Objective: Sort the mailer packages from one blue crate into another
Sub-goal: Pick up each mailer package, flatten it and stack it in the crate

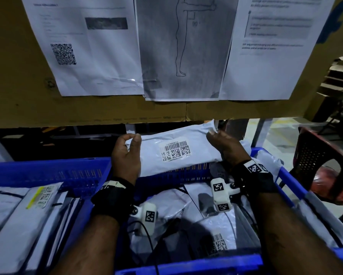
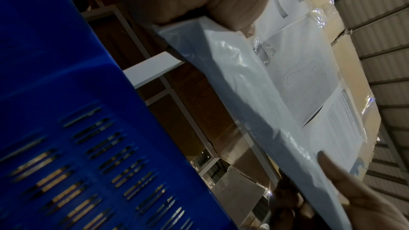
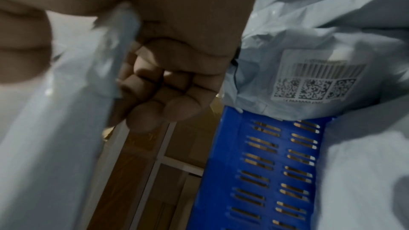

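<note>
I hold a pale grey mailer [image 1: 194, 135] with a barcode label level in the air, over the far wall of the right blue crate [image 1: 186, 264]. My left hand [image 1: 133, 139] pinches its left end and my right hand [image 1: 213, 134] grips its right end. In the left wrist view the mailer [image 2: 243, 93] runs edge-on from my thumb toward the right hand [image 2: 354, 190]. In the right wrist view my curled fingers [image 3: 166, 85] hold the mailer [image 3: 55, 128]. The left blue crate [image 1: 47, 167] holds flat mailers [image 1: 17, 215]. Several more mailers [image 1: 206, 225] lie in the right crate.
A cardboard board with taped printed sheets [image 1: 176, 56] hangs close above the held mailer. A dark red plastic chair [image 1: 315, 159] stands at the right. Another labelled mailer [image 3: 321, 80] lies draped over the slotted crate wall [image 3: 254, 163]. Camera cables trail over the right crate's contents.
</note>
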A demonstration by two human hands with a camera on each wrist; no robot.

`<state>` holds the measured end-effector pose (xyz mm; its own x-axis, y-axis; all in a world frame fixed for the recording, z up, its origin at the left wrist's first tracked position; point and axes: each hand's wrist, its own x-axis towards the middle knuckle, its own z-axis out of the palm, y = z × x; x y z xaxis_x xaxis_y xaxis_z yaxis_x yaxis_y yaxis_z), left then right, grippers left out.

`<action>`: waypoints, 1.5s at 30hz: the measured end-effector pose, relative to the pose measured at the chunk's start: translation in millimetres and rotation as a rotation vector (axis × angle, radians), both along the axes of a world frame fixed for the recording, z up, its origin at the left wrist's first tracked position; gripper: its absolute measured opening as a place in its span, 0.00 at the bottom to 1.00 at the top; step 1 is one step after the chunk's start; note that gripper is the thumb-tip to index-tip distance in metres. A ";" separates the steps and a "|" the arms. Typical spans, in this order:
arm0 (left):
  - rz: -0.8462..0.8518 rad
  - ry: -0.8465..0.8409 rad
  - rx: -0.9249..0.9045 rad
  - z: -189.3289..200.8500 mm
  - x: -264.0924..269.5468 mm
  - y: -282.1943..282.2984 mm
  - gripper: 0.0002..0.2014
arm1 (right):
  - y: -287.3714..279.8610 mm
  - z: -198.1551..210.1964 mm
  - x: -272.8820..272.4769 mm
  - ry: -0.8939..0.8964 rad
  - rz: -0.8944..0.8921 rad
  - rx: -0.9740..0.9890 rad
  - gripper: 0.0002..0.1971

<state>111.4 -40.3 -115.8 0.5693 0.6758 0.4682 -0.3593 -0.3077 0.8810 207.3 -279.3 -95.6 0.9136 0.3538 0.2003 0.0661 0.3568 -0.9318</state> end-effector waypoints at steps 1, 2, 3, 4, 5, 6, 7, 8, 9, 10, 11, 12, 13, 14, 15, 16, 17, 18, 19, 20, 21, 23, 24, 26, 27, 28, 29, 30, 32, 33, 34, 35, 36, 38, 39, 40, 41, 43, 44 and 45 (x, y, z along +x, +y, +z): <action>-0.006 0.006 0.007 -0.1 0.0 -0.2 0.03 | 0.6 0.1 2.0 -0.021 -0.020 -0.009 0.21; -0.011 0.013 0.007 -0.9 0.7 0.0 0.03 | 0.7 0.6 2.9 -0.030 -0.045 -0.020 0.30; -0.018 0.015 0.004 -0.6 0.5 -0.5 0.03 | 0.6 -0.2 4.3 -0.039 -0.062 -0.036 0.35; -0.022 0.015 0.004 -0.8 0.7 -0.4 0.04 | -0.1 -1.5 5.1 -0.050 -0.067 -0.058 0.35; -0.025 0.010 0.011 -0.1 0.1 -1.3 0.03 | -1.0 -3.1 5.1 -0.056 -0.062 -0.087 0.34; -0.022 0.007 0.019 -0.3 0.2 -1.5 0.02 | -1.9 -4.2 4.5 -0.056 -0.063 -0.107 0.33; -0.018 0.005 0.027 -0.8 0.9 -1.2 0.02 | -2.4 -5.2 4.3 -0.052 -0.069 -0.117 0.32; -0.010 0.004 0.030 -1.8 1.7 -0.4 0.03 | -3.1 -5.9 4.8 -0.044 -0.077 -0.124 0.30; -0.007 -0.001 0.022 -2.2 2.3 0.0 0.04 | -2.8 -4.8 4.0 -0.035 -0.087 -0.141 0.27; -0.004 -0.005 0.016 -2.8 2.9 0.7 0.03 | -2.3 -3.6 4.0 -0.037 -0.101 -0.162 0.26; 0.002 -0.012 0.019 -3.1 3.2 0.9 0.03 | -2.0 -2.5 4.6 -0.047 -0.122 -0.193 0.28; 0.007 -0.019 0.027 -3.3 3.4 1.0 0.03 | -1.9 -1.7 4.8 -0.063 -0.150 -0.229 0.29; 0.008 -0.027 0.031 -3.5 3.5 0.7 0.04 | -2.1 -2.2 6.0 -0.080 -0.180 -0.270 0.31; 0.010 -0.033 0.032 -3.9 3.9 0.4 0.05 | -2.7 -3.7 7.3 -0.104 -0.203 -0.305 0.34; 0.013 -0.034 0.035 -3.0 3.5 -0.9 0.06 | -3.2 -5.4 9.3 -0.125 -0.223 -0.337 0.38; 0.016 -0.033 0.038 -2.8 3.5 -1.4 0.08 | -3.7 -6.0 10.4 -0.142 -0.245 -0.366 0.40; 0.011 -0.029 0.033 -2.9 2.9 -1.7 0.09 | -3.5 -4.5 9.7 -0.159 -0.267 -0.388 0.39; 0.000 -0.023 0.023 -3.2 2.8 -1.4 0.11 | -2.8 -2.4 8.8 -0.183 -0.295 -0.407 0.33; -0.016 -0.016 0.009 -1.6 2.1 -1.6 0.12 | -1.8 0.6 7.1 -0.206 -0.324 -0.420 0.26; -0.029 -0.011 0.000 0.7 1.9 -1.0 0.13 | -1.6 2.3 7.4 -0.221 -0.354 -0.432 0.19; -0.037 0.002 0.004 4.3 1.8 -0.3 0.13 | -1.4 4.5 7.1 -0.221 -0.377 -0.424 0.14; -0.075 0.057 0.049 16.8 -2.7 3.9 0.10 | -1.6 7.8 5.1 -0.207 -0.390 -0.394 0.12; -0.120 0.092 0.071 25.5 -7.8 7.5 0.08 | -1.3 9.4 4.0 -0.196 -0.372 -0.387 0.12; -0.235 0.153 0.103 42.2 -20.0 15.6 0.06 | -0.8 13.0 -1.5 -0.182 -0.251 -0.361 0.11; -0.261 0.165 0.131 50.9 -28.9 22.0 0.05 | 1.4 17.1 -6.9 -0.197 -0.170 -0.363 0.10; -0.262 0.168 0.159 59.5 -38.7 28.7 0.04 | 5.4 23.0 -13.8 -0.240 -0.095 -0.386 0.07; -0.244 0.168 0.182 66.6 -49.3 37.0 0.04 | 11.3 30.2 -20.8 -0.295 -0.029 -0.416 0.07; -0.226 0.161 0.191 73.6 -61.2 44.9 0.04 | 19.6 37.7 -27.1 -0.338 0.012 -0.442 0.08; -0.203 0.153 0.198 82.2 -85.3 64.1 0.04 | 42.3 56.4 -41.5 -0.394 0.048 -0.454 0.08; -0.189 0.148 0.203 84.1 -97.8 74.1 0.05 | 55.6 63.8 -47.2 -0.409 0.061 -0.448 0.08; -0.166 0.146 0.212 84.4 -110.5 85.7 0.05 | 69.8 69.2 -52.0 -0.423 0.071 -0.440 0.07; -0.135 0.147 0.229 84.1 -122.9 97.6 0.05 | 85.5 72.5 -55.2 -0.428 0.091 -0.432 0.07; -0.098 0.157 0.245 83.7 -135.5 110.2 0.05 | 103.0 76.4 -60.0 -0.436 0.107 -0.431 0.07; -0.036 0.178 0.263 83.0 -160.4 134.9 0.07 | 138.3 81.6 -71.0 -0.437 0.143 -0.436 0.09; -0.018 0.189 0.259 83.1 -173.5 147.2 0.08 | 156.5 83.0 -75.0 -0.423 0.164 -0.434 0.10; -0.010 0.206 0.245 83.4 -187.0 159.6 0.07 | 175.4 83.7 -78.8 -0.401 0.185 -0.433 0.12; -0.011 0.230 0.226 83.4 -200.6 172.7 0.06 | 194.0 83.0 -81.1 -0.377 0.214 -0.439 0.13; -0.032 0.288 0.201 82.9 -227.8 198.7 0.06 | 230.3 81.4 -86.5 -0.316 0.284 -0.453 0.17; -0.041 0.322 0.197 82.2 -240.8 212.8 0.06 | 247.8 81.3 -90.6 -0.285 0.312 -0.462 0.19; -0.048 0.362 0.193 82.0 -253.5 226.7 0.06 | 264.8 81.2 -94.9 -0.273 0.331 -0.469 0.19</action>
<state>-142.1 186.4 -33.8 0.7492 0.5640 0.3473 -0.0546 -0.4700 0.8810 112.4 -14.4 -14.4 0.6786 0.7155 0.1658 0.2798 -0.0431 -0.9591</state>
